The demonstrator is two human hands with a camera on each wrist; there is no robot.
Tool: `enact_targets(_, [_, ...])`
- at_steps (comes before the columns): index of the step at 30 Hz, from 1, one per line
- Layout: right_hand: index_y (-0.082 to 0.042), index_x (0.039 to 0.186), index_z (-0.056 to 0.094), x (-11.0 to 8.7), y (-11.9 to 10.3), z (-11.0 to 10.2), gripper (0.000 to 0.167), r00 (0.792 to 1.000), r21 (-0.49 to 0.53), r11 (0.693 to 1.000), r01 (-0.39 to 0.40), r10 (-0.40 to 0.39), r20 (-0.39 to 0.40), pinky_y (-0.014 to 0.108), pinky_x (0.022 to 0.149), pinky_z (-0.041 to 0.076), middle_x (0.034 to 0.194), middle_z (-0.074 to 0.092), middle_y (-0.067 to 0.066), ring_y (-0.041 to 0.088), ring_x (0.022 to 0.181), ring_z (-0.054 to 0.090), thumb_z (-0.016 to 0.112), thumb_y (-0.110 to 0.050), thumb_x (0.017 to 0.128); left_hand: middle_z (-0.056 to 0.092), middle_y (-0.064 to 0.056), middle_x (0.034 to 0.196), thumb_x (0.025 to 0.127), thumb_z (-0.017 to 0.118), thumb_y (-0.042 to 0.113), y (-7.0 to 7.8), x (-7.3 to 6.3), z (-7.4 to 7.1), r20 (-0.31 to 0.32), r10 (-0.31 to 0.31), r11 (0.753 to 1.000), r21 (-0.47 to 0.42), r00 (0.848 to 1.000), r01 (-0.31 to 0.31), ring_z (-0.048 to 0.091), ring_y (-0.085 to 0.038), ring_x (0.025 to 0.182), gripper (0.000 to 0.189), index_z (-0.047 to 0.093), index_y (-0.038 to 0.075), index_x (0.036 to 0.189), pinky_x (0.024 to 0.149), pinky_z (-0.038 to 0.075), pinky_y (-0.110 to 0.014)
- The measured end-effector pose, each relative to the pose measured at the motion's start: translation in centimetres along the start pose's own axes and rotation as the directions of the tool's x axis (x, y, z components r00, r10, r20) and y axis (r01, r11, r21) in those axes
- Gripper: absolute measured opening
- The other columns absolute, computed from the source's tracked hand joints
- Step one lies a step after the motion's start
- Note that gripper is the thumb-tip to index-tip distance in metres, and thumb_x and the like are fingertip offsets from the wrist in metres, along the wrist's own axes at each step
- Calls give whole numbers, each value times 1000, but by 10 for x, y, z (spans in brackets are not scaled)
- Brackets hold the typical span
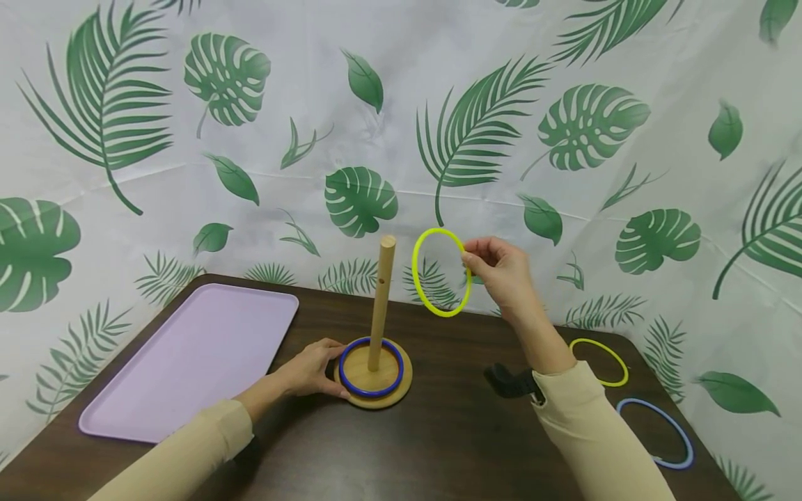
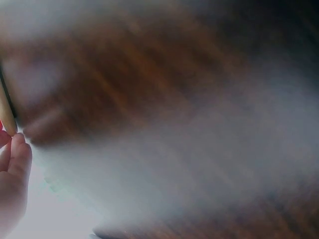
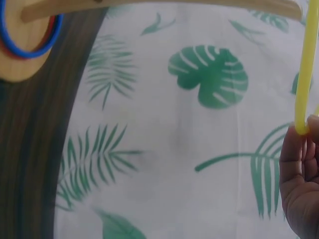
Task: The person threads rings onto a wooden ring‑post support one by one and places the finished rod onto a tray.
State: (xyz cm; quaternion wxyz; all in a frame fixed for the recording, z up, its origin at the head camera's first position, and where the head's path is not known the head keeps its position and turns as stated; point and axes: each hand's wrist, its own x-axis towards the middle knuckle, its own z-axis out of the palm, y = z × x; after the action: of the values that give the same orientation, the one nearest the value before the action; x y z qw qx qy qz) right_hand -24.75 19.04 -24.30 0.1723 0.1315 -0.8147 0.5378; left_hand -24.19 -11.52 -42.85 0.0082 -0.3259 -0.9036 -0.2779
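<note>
A wooden peg stand has an upright post point(image 1: 381, 306) on a round base point(image 1: 372, 403). Around the foot of the post lies a blue ring point(image 1: 374, 394), and the right wrist view shows a red ring point(image 3: 8, 53) beneath it. My left hand point(image 1: 313, 372) holds the base's left edge, thumb at the front and fingers behind. To the right of the post top, my right hand point(image 1: 506, 278) pinches a yellow ring point(image 1: 415, 268) at its right side, between thumb and fingers. That ring hangs upright in the air, apart from the post.
A lilac tray point(image 1: 207, 355) lies on the left of the dark wooden table point(image 1: 451, 431). Near the right edge are another yellow ring point(image 1: 617, 383) and a light blue ring point(image 1: 688, 452), partly behind my right sleeve. A leaf-print cloth point(image 1: 401, 139) hangs behind the table.
</note>
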Motion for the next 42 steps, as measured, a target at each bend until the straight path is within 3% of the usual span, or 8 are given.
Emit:
enact_targets(10, [9, 101, 63, 9, -11, 30, 17, 998, 54, 998, 33, -36, 57, 19, 64, 51, 81, 60, 5, 9, 69, 56, 62, -4, 89, 56, -24, 121, 65, 84, 40, 1, 0, 1, 1, -7, 1000, -17, 1000, 7, 54, -38, 113, 84, 54, -11, 125, 95, 44, -49])
enact_targets(23, [4, 97, 65, 13, -5, 58, 12, 997, -44, 999, 16, -13, 72, 22, 63, 49, 84, 63, 12, 12, 67, 54, 64, -4, 88, 55, -24, 122, 66, 83, 42, 1, -1, 1, 14, -21, 1000, -20, 1000, 21, 53, -38, 114, 86, 53, -11, 126, 96, 43, -50])
enact_targets(30, [2, 94, 67, 2, 20, 69, 9, 996, -113, 994, -9, 19, 87, 18, 58, 44, 82, 64, 13, 12, 66, 52, 64, -4, 87, 56, -23, 122, 66, 83, 43, 1, -1, 1, 12, -28, 999, -23, 1000, 28, 53, -37, 114, 85, 53, -10, 126, 96, 43, -50])
enact_targets(42, [2, 84, 68, -37, 85, 92, 5, 988, -269, 961, -62, 98, 123, 20, 56, 43, 72, 66, 7, 10, 63, 53, 68, -3, 83, 57, -22, 120, 65, 84, 41, 0, 0, 0, 2, -3, 1000, 11, 1000, 3, 54, -38, 112, 84, 54, -9, 126, 95, 44, -50])
